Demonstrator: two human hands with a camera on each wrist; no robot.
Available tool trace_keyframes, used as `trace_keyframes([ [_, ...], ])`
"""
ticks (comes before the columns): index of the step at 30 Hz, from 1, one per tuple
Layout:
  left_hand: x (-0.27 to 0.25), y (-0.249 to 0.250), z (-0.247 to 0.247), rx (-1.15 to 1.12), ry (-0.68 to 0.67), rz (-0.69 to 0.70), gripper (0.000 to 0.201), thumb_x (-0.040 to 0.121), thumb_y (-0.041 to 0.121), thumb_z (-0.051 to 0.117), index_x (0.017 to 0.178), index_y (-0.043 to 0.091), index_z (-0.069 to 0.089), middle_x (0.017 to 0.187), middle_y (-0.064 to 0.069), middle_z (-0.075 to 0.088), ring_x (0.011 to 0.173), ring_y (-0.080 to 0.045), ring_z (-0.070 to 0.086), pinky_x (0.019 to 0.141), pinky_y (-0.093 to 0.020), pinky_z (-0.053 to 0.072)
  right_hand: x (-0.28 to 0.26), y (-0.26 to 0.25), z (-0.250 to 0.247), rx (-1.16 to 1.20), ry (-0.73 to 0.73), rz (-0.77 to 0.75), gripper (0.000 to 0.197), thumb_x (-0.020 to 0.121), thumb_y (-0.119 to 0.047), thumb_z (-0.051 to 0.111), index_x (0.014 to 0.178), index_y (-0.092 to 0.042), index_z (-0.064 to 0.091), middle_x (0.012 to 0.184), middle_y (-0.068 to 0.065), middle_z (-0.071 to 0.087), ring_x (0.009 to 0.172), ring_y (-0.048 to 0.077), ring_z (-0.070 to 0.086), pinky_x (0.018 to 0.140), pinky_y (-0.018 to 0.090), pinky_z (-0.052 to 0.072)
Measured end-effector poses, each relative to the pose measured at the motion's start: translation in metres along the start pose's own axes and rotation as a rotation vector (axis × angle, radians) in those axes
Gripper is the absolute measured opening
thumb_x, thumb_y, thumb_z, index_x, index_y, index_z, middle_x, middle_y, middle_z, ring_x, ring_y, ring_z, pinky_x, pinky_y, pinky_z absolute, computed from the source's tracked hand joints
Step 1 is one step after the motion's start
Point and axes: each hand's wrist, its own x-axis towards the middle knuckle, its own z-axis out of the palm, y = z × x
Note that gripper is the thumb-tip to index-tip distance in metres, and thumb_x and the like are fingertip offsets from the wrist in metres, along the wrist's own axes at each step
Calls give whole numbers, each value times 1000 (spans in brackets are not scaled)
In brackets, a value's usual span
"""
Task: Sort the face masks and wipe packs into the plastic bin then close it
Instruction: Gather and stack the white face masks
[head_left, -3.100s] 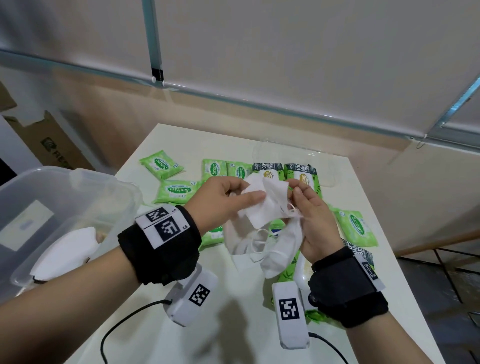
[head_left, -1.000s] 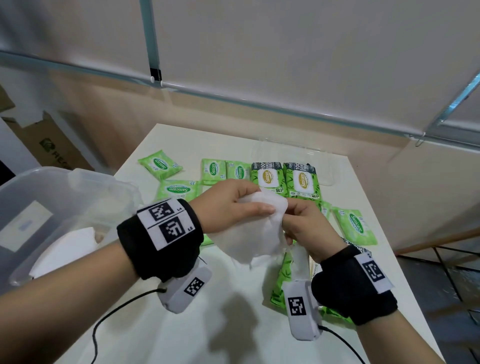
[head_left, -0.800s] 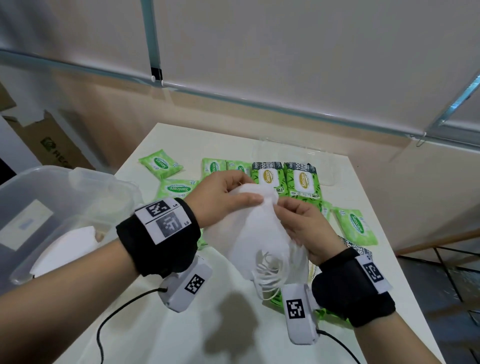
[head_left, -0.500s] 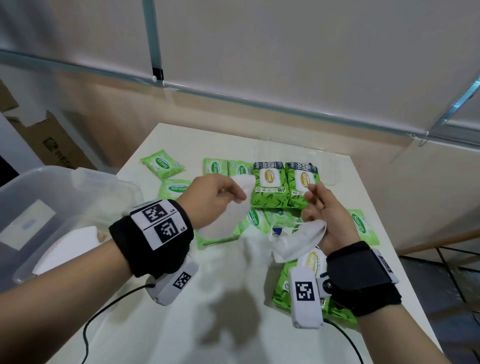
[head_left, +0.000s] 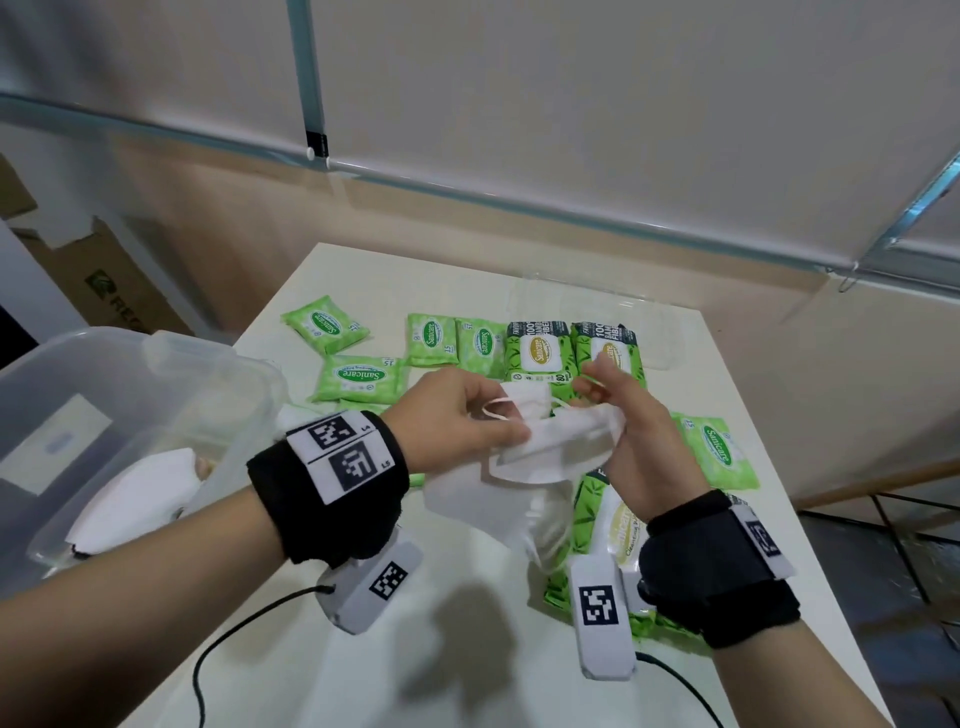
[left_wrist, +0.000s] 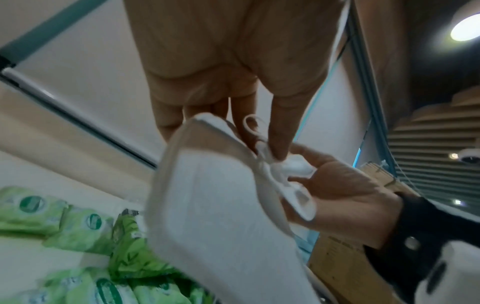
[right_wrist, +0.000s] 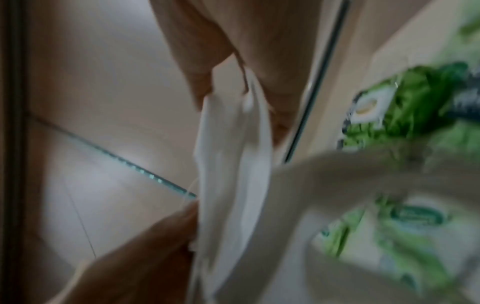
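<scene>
Above the middle of the table, both hands hold white face masks (head_left: 553, 449) together. My left hand (head_left: 498, 426) pinches the masks' left end; an ear loop sticks up by its fingers. My right hand (head_left: 597, 402) grips the right end. One mask (head_left: 483, 506) hangs lower. In the left wrist view my left thumb and fingers pinch the mask (left_wrist: 221, 205) at its ear loop, and the right hand (left_wrist: 337, 185) holds it from the other side. The right wrist view is blurred but shows the mask (right_wrist: 228, 154) on edge. The clear plastic bin (head_left: 130, 374) at left holds white masks (head_left: 135, 493).
Several green wipe packs (head_left: 358, 376) lie across the table's (head_left: 291, 691) far half, with two large ones (head_left: 537, 353) behind the hands and more (head_left: 719, 452) at right. A clear lid (head_left: 649, 317) lies at the back. Cardboard boxes (head_left: 98, 280) stand far left.
Half a second ago the hands were apart, each with its own mask. They have come together at the middle and now hold the masks against each other.
</scene>
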Motion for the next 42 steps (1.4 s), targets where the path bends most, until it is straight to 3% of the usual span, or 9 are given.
trace_keyframes([
  [5, 3, -5, -13, 61, -17, -98, 15, 75, 24, 76, 64, 21, 66, 47, 13, 55, 46, 2, 45, 48, -14, 35, -11, 4, -12, -510, -287, 15, 41, 60, -7, 84, 97, -15, 68, 85, -1, 72, 74, 12, 67, 67, 20, 52],
  [9, 2, -5, -13, 8, -47, -100, 16, 77, 27, 75, 75, 12, 73, 68, 5, 65, 60, -6, 53, 62, -22, 40, -10, 8, -7, -571, -174, -59, 23, 70, 9, 74, 82, -9, 68, 68, -5, 69, 60, 5, 63, 57, 15, 49],
  [13, 0, -9, -8, -67, 183, -149, 23, 82, 43, 65, 86, 21, 70, 76, 19, 64, 65, 16, 53, 65, -9, 39, -6, 13, -5, -387, 0, -54, 15, 79, 0, 69, 93, -6, 67, 76, 0, 72, 64, 10, 66, 57, 18, 51],
  [18, 0, -18, -5, -120, 310, -219, 41, 78, 48, 67, 106, 19, 64, 113, 7, 63, 104, -11, 60, 92, -26, 45, -5, 14, -3, -401, 75, 17, 22, 79, -4, 71, 99, -10, 64, 84, 1, 69, 61, 10, 62, 47, 17, 44],
  [27, 3, -23, -7, 158, 427, 49, 22, 79, -4, 63, 92, 13, 69, 94, 5, 56, 89, -9, 52, 75, 2, 30, -4, 10, 2, -506, -17, 256, 26, 79, 0, 70, 99, -2, 52, 75, 10, 62, 43, 14, 59, 41, 19, 48],
  [30, 4, -24, 1, 203, 417, 179, 21, 76, -10, 62, 80, 8, 71, 85, 2, 56, 79, -17, 58, 73, -7, 39, -6, 10, 4, -538, -84, 293, 28, 78, -3, 72, 95, -5, 50, 68, 8, 61, 39, 15, 57, 40, 21, 46],
  [35, -9, -25, 25, 233, 150, 417, 20, 78, 28, 62, 83, 14, 75, 78, 2, 57, 70, -6, 52, 66, 1, 34, 0, 14, 14, -445, -104, 298, 7, 89, 4, 53, 91, -1, 50, 58, 9, 59, 42, 16, 60, 42, 22, 51],
  [38, -13, -27, 28, 161, 134, 332, 44, 71, 58, 58, 89, 21, 73, 77, 12, 50, 69, 3, 51, 64, -1, 32, 4, 15, 15, -405, -71, 274, 9, 89, 8, 47, 90, 3, 55, 62, 12, 56, 44, 16, 59, 44, 24, 53],
  [42, -6, -35, 22, 193, 187, 296, 38, 69, 49, 69, 85, 15, 70, 80, 15, 54, 75, 2, 55, 71, 1, 32, 9, 16, 19, -219, -79, 306, 9, 93, 2, 47, 89, 7, 53, 72, 20, 66, 54, 22, 68, 50, 28, 58],
])
